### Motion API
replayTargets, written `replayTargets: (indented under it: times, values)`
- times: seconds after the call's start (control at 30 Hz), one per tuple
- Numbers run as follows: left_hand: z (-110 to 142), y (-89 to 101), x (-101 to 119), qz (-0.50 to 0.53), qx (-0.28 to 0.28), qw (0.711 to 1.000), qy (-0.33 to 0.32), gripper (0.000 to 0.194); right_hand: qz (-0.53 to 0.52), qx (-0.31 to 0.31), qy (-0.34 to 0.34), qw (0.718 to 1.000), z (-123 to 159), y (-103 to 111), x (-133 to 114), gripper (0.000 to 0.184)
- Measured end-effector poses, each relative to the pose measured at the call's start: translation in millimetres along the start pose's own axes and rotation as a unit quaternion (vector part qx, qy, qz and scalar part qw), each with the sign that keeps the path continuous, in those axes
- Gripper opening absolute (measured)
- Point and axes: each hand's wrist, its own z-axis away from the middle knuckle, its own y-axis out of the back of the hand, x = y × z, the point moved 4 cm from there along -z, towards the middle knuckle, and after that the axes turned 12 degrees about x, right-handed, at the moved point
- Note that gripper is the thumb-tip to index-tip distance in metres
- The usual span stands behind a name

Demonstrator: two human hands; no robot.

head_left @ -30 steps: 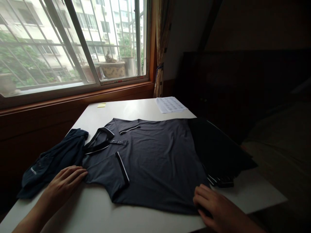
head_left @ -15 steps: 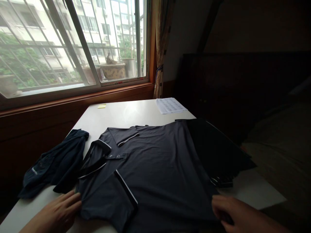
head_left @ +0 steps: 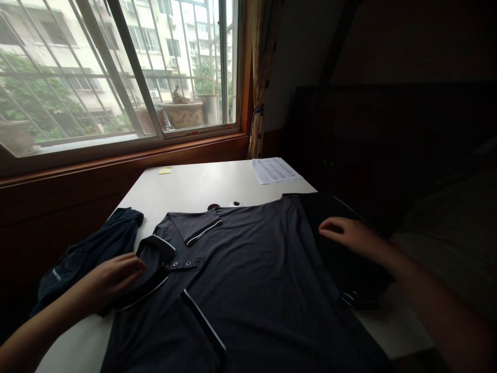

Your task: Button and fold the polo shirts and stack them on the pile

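Note:
A dark grey polo shirt (head_left: 252, 269) lies spread face up on the white table, with its black, white-edged collar to the left and its hem to the right. My left hand (head_left: 120, 274) hovers at the collar, fingers apart and nothing visible in them. Beyond the hem, my right hand (head_left: 341, 233) is over a black garment (head_left: 334, 264), its fingers loosely curled with a gap to the thumb, holding nothing that I can see. The shirt's near side runs out of view at the bottom.
A navy garment (head_left: 85, 248) lies bunched at the table's left edge. Printed sheets (head_left: 275, 171) and a yellow sticky note (head_left: 165, 170) lie at the far end of the white table (head_left: 194, 181). Two small round things (head_left: 235, 204) show past the shirt's far edge. A barred window (head_left: 116, 67) stands behind.
Both hands have let go of the polo shirt's near corners and moved away from me, the left to the collar, the right past the hem. The shirt's near side has shifted towards me.

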Motion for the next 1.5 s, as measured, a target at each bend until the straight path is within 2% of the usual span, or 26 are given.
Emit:
replayTargets:
  times: [0.03, 0.13, 0.2, 0.27, 0.4, 0.53, 0.67, 0.77, 0.97, 1.17, 1.3, 1.5]
  values:
    - [-19, -5.2, -12, 0.023, -0.014, 0.999, 0.023, 0.032, -0.008, 0.033, -0.007, 0.999, -19, -5, 9, 0.026]
    - [-68, -22.7, -50, 0.022, 0.032, 0.995, 0.097, 0.039, -0.054, 0.104, -0.07, 0.991, -71, -27, 36, 0.031]
    - [-93, -36.7, -73, 0.012, 0.07, 0.988, 0.141, 0.044, -0.076, 0.129, -0.132, 0.98, -97, -44, 50, 0.037]
    - [-115, -52.2, -91, -0.01, 0.076, 0.98, 0.183, 0.048, -0.075, 0.138, -0.155, 0.975, -119, -60, 57, 0.044]
    - [-153, -79.2, -114, -0.067, 0.044, 0.967, 0.243, 0.05, -0.07, 0.143, -0.17, 0.972, -145, -80, 59, 0.053]
    - [-177, -95.8, -128, -0.058, 0.0, 0.965, 0.257, 0.048, -0.092, 0.114, -0.16, 0.976, -156, -86, 58, 0.035]
    - [-188, -99.0, -134, -0.024, -0.051, 0.965, 0.257, 0.032, -0.095, 0.099, -0.147, 0.98, -163, -78, 62, 0.028]
    - [-191, -94.8, -137, -0.012, -0.06, 0.965, 0.257, 0.024, -0.093, 0.1, -0.136, 0.981, -169, -69, 64, 0.028]
    - [-194, -83.9, -144, -0.009, -0.002, 0.966, 0.257, 0.025, -0.084, 0.122, -0.114, 0.982, -185, -57, 63, 0.03]
    - [-194, -72.5, -150, 0.009, 0.06, 0.961, 0.27, 0.025, -0.068, 0.132, -0.088, 0.985, -200, -59, 51, 0.027]
    - [-191, -69.2, -154, 0.046, 0.071, 0.952, 0.295, 0.022, -0.054, 0.147, -0.083, 0.984, -205, -61, 42, 0.023]
    - [-184, -68.5, -157, 0.137, 0.073, 0.928, 0.339, 0.032, -0.043, 0.183, -0.108, 0.976, -211, -56, 37, 0.024]
